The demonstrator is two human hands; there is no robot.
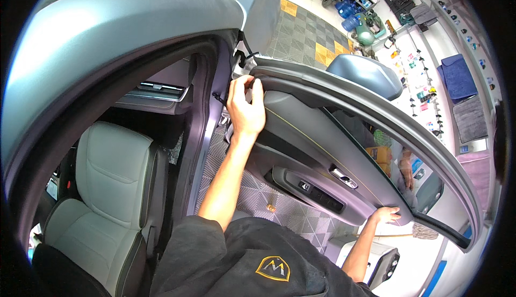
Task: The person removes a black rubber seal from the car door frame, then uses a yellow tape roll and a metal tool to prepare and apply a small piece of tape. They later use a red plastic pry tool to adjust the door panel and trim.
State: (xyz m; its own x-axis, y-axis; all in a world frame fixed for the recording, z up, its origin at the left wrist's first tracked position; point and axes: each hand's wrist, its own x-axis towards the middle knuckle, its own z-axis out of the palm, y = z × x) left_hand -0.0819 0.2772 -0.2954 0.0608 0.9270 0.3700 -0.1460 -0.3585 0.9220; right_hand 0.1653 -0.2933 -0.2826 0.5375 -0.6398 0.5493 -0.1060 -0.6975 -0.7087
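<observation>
Door (306,145) meets your left hand (247,109) at twelve o'clock, fingers curled, and your right hand (385,216) at four, fingers half-spread. Both grips are unclear.

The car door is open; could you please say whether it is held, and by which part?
The left grip touches the car door at its hinge-side edge, the right grip at its opposite end; whether either holds firmly cannot be told.
</observation>
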